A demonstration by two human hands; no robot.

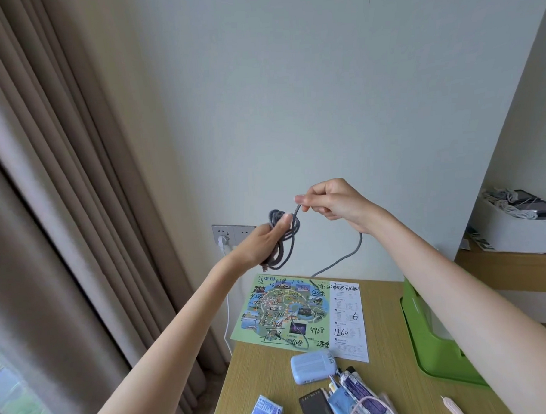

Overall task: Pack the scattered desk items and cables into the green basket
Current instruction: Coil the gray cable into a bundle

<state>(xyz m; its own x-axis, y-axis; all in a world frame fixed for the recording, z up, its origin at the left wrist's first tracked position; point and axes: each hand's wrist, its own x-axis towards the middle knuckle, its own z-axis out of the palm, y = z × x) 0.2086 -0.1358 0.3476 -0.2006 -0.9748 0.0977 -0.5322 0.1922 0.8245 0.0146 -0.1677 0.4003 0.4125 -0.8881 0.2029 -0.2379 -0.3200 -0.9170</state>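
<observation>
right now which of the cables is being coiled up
The grey braided cable: the left hand holds its coil, the right hand pinches its strand. The white cable hangs plugged into the wall outlet.

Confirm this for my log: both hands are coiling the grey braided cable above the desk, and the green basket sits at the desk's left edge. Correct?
Not quite. The head view shows the green basket at the desk's right edge, not the left. The rest holds: the left hand grips the coil of grey braided cable and the right hand pinches the strand above the desk.
</observation>
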